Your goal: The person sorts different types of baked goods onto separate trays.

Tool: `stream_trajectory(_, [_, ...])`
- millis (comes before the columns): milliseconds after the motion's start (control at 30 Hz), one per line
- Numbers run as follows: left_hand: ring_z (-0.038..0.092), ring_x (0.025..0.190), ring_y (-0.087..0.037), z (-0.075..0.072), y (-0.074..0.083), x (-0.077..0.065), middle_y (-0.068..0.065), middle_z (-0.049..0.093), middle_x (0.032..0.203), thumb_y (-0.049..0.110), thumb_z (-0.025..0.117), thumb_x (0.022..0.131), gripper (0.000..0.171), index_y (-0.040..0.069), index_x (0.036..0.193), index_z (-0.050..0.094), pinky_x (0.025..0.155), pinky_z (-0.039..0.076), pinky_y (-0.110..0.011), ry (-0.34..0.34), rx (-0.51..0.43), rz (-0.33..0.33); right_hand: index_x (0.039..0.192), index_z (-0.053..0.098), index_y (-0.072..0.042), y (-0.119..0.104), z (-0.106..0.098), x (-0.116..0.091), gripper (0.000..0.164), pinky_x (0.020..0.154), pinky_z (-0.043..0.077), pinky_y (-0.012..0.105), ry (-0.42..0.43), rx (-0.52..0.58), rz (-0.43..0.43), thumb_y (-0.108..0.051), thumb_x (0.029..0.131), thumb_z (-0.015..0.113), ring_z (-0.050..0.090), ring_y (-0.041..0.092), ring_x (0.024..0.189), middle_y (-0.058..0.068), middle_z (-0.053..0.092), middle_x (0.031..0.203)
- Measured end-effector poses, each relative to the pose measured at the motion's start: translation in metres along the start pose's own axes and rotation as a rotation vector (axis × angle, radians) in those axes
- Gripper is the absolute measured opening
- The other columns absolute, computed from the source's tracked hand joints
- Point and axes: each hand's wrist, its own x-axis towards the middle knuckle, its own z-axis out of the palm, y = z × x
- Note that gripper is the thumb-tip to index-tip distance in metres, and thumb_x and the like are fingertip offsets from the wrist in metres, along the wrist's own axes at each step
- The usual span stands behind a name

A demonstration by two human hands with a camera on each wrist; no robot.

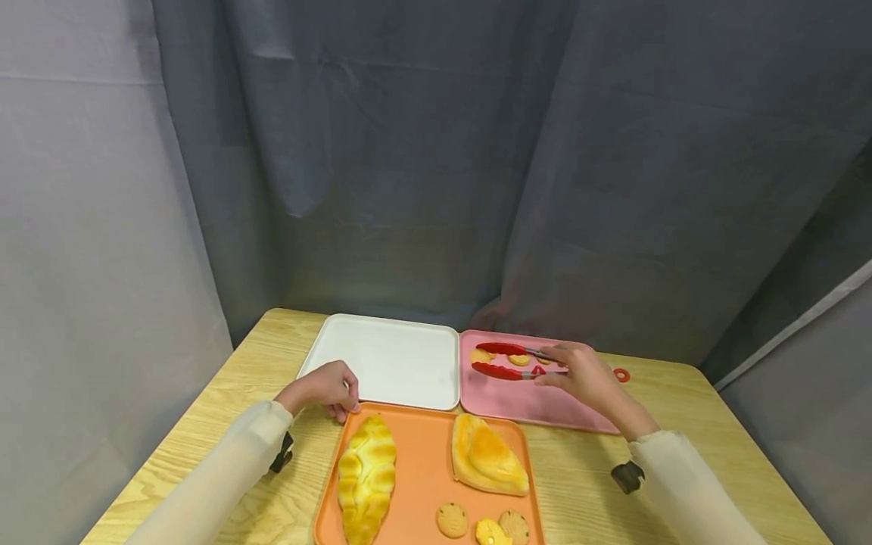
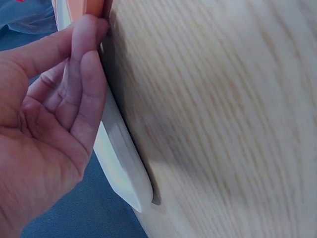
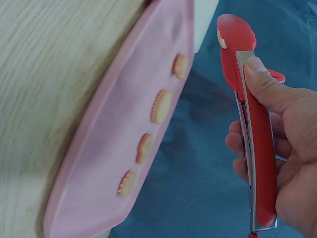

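My left hand point(image 1: 334, 387) pinches the far left corner of the orange tray point(image 1: 422, 431); the left wrist view shows thumb and forefinger together at that corner, the other fingers curled. My right hand point(image 1: 579, 371) grips red-tipped metal tongs point(image 3: 262, 163) above the pink tray point(image 1: 545, 405). Between the tongs' red heads shows the pale edge of a cookie point(image 3: 222, 40). Several more cookies point(image 3: 161, 106) lie in a row on the pink tray. The orange tray bears a braided loaf point(image 1: 368, 477), a triangular pastry point(image 1: 487, 458) and several cookies point(image 1: 453, 520) near me.
A white tray point(image 1: 388, 359) lies left of the pink one, their edges side by side. All three trays are on a wooden table point(image 1: 586, 469). Dark curtains point(image 1: 409, 189) hang behind the table's far edge, with paler cloth point(image 1: 88, 227) at the left.
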Motion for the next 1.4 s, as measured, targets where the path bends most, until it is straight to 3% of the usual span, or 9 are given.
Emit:
stream_trajectory(367, [0.066,0.049,-0.013,-0.001,-0.001,0.002,-0.007,0.071,0.061,0.003,0.078,0.084,0.015,0.001,0.071,0.070,0.051,0.056,-0.027,-0.007,-0.010,-0.009,0.114,0.077,-0.003,0.016,0.022,0.007,0.050,0.083,0.060,0.048,0.010,-0.104,-0.042,-0.022,0.071,0.093,0.074,0.028,0.089,0.011,0.079,0.102])
stream_trajectory(733, [0.066,0.048,-0.013,0.001,0.000,0.002,-0.006,0.070,0.058,0.002,0.078,0.083,0.016,0.003,0.068,0.070,0.050,0.054,-0.026,0.004,-0.017,-0.015,0.117,0.075,-0.001,0.019,0.031,0.012,0.051,0.082,0.061,0.048,-0.064,-0.076,-0.006,-0.024,0.075,0.091,0.073,0.031,0.092,0.014,0.077,0.105])
stream_trajectory(1200, [0.065,0.048,-0.014,0.001,-0.001,0.005,-0.006,0.070,0.058,0.001,0.078,0.082,0.016,0.002,0.068,0.069,0.049,0.054,-0.026,0.006,-0.028,-0.021,0.120,0.073,-0.001,0.017,0.023,0.010,0.055,0.084,0.060,0.049,-0.076,-0.077,-0.009,-0.024,0.074,0.091,0.074,0.033,0.094,0.015,0.077,0.109])
stream_trajectory(1400, [0.065,0.048,-0.013,0.000,-0.001,0.003,-0.005,0.069,0.058,0.003,0.078,0.083,0.017,0.003,0.069,0.069,0.049,0.053,-0.024,0.002,-0.012,-0.031,0.122,0.073,-0.001,0.011,0.014,0.005,0.061,0.086,0.060,0.047,-0.064,-0.083,-0.071,-0.027,0.071,0.093,0.074,0.029,0.096,0.013,0.077,0.112])
